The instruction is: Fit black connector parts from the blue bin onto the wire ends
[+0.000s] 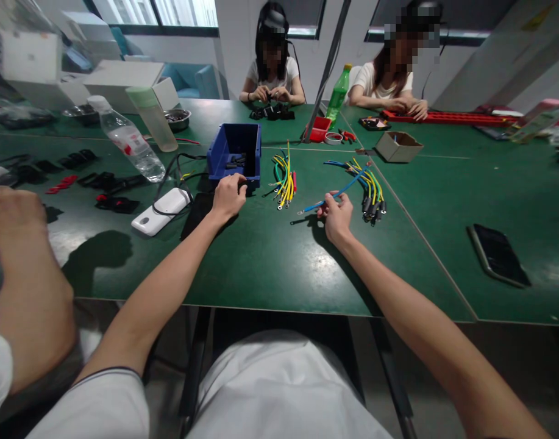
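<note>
My right hand pinches a blue wire above the table, with a bare metal terminal at its left end. Just right of it lies a bundle of yellow, green and blue wires, whose near ends carry black sleeves and ring terminals. Another bundle of mostly yellow and green wires lies between my hands. At the front of a blue bin, my left hand has its fingers curled together; something dark shows by the fingertips, too small to name. Black sleeves lie inside the bin.
A white power bank with a black cable, a dark flat device and a water bottle stand left. A phone lies right. A neighbour's arm reaches in at far left. Two people sit opposite, beyond a cardboard box.
</note>
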`<state>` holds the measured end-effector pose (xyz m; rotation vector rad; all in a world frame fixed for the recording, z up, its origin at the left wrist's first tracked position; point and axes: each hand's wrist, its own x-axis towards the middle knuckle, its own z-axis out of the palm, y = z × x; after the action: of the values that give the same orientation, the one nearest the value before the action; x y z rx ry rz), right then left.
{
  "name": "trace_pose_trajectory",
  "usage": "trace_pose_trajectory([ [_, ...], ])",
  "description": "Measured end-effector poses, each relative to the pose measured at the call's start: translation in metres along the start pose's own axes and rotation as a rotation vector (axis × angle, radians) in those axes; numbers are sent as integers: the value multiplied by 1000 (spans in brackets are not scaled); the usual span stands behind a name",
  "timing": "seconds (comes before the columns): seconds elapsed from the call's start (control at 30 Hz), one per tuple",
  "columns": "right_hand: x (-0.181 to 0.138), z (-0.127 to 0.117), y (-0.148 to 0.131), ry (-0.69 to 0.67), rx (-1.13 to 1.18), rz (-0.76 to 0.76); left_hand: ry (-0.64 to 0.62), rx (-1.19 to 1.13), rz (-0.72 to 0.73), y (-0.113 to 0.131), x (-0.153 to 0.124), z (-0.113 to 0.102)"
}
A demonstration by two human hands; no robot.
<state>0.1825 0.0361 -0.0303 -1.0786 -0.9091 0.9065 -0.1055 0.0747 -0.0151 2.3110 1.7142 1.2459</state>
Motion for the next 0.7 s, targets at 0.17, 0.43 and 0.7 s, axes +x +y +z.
trace_pose_trajectory([
  [0.17, 1, 1, 0, -15, 16, 0, 1, 9, 26, 5, 1, 1],
  [0.43, 2, 0, 0, 5, 5, 12, -9, -23, 14, 18, -3, 2],
  [0.7, 1, 0, -2, 10, 6, 3, -48, -25, 30, 27, -7, 3],
])
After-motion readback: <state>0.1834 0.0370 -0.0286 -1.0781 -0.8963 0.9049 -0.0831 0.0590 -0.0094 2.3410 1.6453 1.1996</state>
